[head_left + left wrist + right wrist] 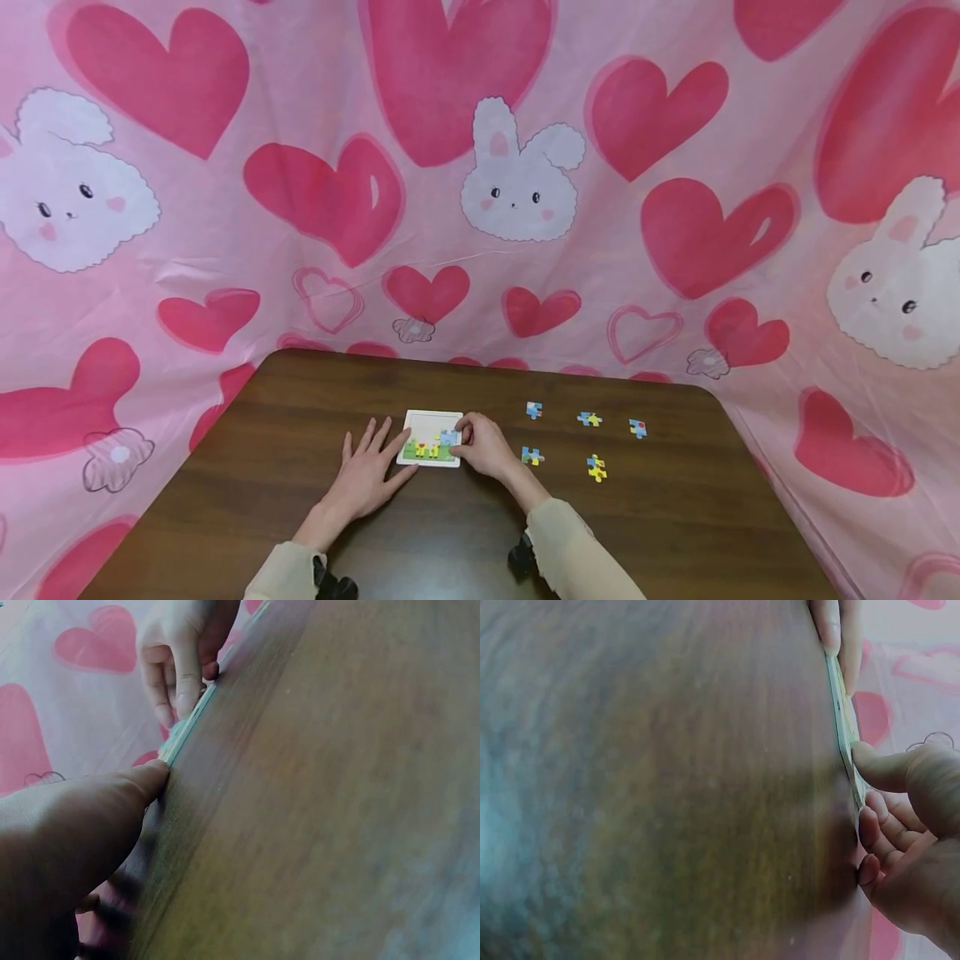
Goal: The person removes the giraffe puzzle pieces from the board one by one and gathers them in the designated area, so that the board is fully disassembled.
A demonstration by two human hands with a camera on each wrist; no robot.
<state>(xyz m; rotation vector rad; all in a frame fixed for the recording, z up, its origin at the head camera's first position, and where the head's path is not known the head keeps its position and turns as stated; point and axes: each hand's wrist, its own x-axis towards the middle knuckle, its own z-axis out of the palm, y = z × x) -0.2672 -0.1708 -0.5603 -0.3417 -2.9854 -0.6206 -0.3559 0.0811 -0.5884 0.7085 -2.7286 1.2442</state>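
A small white-rimmed jigsaw puzzle tray [434, 414] lies on the table, its lower part filled with green, yellow and blue pieces. Light blue puzzle piece [448, 437] sits at the right of the filled part, beside my right hand [486, 447]. That hand grips the tray's right edge, thumb on top and curled fingers along the side, as the right wrist view shows. My left hand [365, 477] rests with spread, straight fingers at the tray's left side. Its thumb [142, 782] touches the near edge in the left wrist view.
Several loose puzzle pieces lie right of the tray, among them a blue one [534, 410], a blue-yellow one [589, 419] and one with a red spot [637, 428]. Behind the brown wooden table [675, 517] hangs a pink curtain [435, 217] with hearts and rabbits.
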